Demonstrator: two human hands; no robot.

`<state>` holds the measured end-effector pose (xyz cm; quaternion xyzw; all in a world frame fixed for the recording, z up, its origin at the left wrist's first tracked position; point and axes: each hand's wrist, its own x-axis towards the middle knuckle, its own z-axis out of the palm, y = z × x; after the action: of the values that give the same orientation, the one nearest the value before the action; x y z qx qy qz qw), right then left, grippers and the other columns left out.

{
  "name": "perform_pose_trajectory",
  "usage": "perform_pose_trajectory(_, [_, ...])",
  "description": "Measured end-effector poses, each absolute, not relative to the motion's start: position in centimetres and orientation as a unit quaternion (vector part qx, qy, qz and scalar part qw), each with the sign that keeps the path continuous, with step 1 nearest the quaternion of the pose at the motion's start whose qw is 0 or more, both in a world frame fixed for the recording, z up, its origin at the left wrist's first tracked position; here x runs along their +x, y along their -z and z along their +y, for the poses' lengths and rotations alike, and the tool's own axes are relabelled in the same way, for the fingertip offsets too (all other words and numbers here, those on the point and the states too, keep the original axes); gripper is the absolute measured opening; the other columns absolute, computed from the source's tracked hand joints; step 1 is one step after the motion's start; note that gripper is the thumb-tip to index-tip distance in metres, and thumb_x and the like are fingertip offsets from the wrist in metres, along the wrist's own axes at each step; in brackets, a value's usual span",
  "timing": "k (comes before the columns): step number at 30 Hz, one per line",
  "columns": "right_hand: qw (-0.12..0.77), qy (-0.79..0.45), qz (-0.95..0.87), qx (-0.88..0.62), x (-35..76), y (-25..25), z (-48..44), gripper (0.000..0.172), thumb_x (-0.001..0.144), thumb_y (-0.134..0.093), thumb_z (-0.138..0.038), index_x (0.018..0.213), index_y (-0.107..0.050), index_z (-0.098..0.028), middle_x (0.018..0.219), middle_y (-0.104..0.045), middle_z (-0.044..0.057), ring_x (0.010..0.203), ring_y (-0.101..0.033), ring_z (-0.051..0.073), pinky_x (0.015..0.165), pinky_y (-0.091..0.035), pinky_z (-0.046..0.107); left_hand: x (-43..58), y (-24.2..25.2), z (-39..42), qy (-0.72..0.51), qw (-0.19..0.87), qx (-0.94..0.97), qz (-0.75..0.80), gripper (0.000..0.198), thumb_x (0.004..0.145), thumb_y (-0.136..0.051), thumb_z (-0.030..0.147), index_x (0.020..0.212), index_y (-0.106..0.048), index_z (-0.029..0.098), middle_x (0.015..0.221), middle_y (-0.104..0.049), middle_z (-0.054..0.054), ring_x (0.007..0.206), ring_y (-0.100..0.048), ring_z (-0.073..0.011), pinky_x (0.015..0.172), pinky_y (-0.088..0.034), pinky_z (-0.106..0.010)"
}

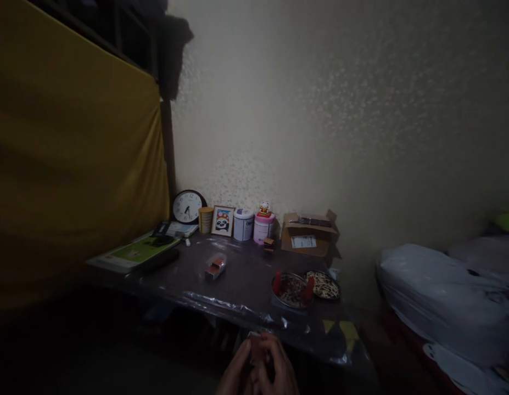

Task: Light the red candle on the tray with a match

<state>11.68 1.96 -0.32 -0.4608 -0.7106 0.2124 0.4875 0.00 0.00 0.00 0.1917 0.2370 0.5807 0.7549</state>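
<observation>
At the bottom middle, in front of the table's near edge, my left hand [236,368] and my right hand [279,366] are close together. Both have their fingers closed around a small reddish-brown flat piece [257,349], with a pale edge showing at its top. Dim light and the fingers hide most of it, so its kind is unclear. Beyond the hands, a clear plastic wrapper with reddish-brown pieces [216,266] lies on the table. To the right stands a round bowl [291,300] with dark bits and red upright parts inside.
The dark table [238,285] has a shiny plastic cover. Beside the bowl is a patterned round plate [322,285]. A clock [189,207], yellow cup [205,220], framed panda picture [223,221], two tins [243,226] and cardboard box [306,237] line the wall. A green booklet [141,249] lies left.
</observation>
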Motion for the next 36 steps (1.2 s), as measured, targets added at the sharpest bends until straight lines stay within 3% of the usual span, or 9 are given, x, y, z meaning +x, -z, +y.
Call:
perform_pose_trajectory(3, [0.462,-0.314,-0.714,-0.423,12.2,-0.9,2.1,0.018,0.077,-0.056,-0.027,0.093,-0.060,-0.022,0.105,-0.065,0.007,0.092,-0.063,0.021,0.081,-0.049,0.031,-0.1,-0.4,0.7,-0.553,0.779,0.166,0.243,0.029,0.065,-0.073,0.038,0.087,-0.070,0.020,0.084,-0.073,-0.007,0.087,-0.066,-0.0237,0.075,-0.050,-0.030])
perform_pose_trajectory(7, [0.446,-0.489,-0.635,-0.399,13.6,-2.4,2.8,0.032,0.074,-0.061,-0.035,0.102,-0.058,-0.019,0.096,-0.067,0.006,0.091,-0.062,0.021,0.079,-0.047,0.032,0.0,-0.3,0.9,-0.543,0.801,0.124,0.221,0.021,0.070,-0.071,0.029,0.088,-0.068,0.020,0.083,-0.073,-0.003,0.078,-0.067,-0.0170,0.074,-0.047,-0.027])
perform_pose_trajectory(12, [0.467,-0.521,-0.570,-0.430,14.6,-2.5,3.7,0.028,0.072,-0.064,-0.045,0.073,-0.061,-0.017,0.063,-0.058,-0.002,0.061,-0.056,0.014,0.060,-0.043,0.025,0.2,-0.7,-0.1,-0.497,0.822,0.159,0.228,0.024,0.078,-0.063,0.035,0.093,-0.066,0.017,0.081,-0.073,-0.006,0.074,-0.066,-0.0158,0.070,-0.045,-0.026])
perform_pose_trajectory(18, [0.448,-0.587,-0.530,-0.417,14.6,-3.2,3.3,0.032,0.066,-0.069,-0.047,0.069,-0.060,-0.016,0.058,-0.056,-0.004,0.052,-0.052,0.011,0.054,-0.041,0.023,0.4,-1.1,-0.2,-0.495,0.814,0.173,0.249,0.022,0.082,-0.057,0.035,0.093,-0.064,0.017,0.076,-0.072,-0.004,0.067,-0.065,-0.0128,0.063,-0.044,-0.023])
perform_pose_trajectory(28, [0.464,-0.440,-0.616,-0.459,15.0,-3.1,3.9,0.017,0.072,-0.063,-0.035,0.071,-0.061,-0.018,0.066,-0.061,-0.002,0.064,-0.057,0.014,0.064,-0.044,0.025,0.0,-1.2,-0.1,-0.477,0.825,0.171,0.252,0.029,0.082,-0.056,0.033,0.106,-0.061,0.016,0.082,-0.071,-0.007,0.063,-0.065,-0.0124,0.057,-0.046,-0.021])
perform_pose_trajectory(32, [0.417,-0.372,-0.697,-0.450,15.2,-3.5,3.5,0.012,0.079,-0.055,-0.029,0.076,-0.062,-0.019,0.069,-0.062,-0.002,0.062,-0.059,0.013,0.063,-0.045,0.024,0.0,-1.2,0.2,-0.488,0.816,0.144,0.272,0.025,0.080,-0.056,0.028,0.100,-0.063,0.014,0.081,-0.071,-0.007,0.052,-0.061,-0.0112,0.047,-0.043,-0.020])
perform_pose_trajectory(36, [0.355,-0.272,-0.782,-0.434,15.4,-3.9,3.0,0.016,0.084,-0.051,-0.023,0.084,-0.067,-0.022,0.085,-0.066,0.002,0.079,-0.062,0.016,0.073,-0.046,0.026,0.2,-0.6,0.5,-0.519,0.782,0.155,0.309,0.026,0.077,-0.055,0.024,0.099,-0.063,0.012,0.073,-0.068,-0.005,0.043,-0.054,-0.0097,0.040,-0.038,-0.020])
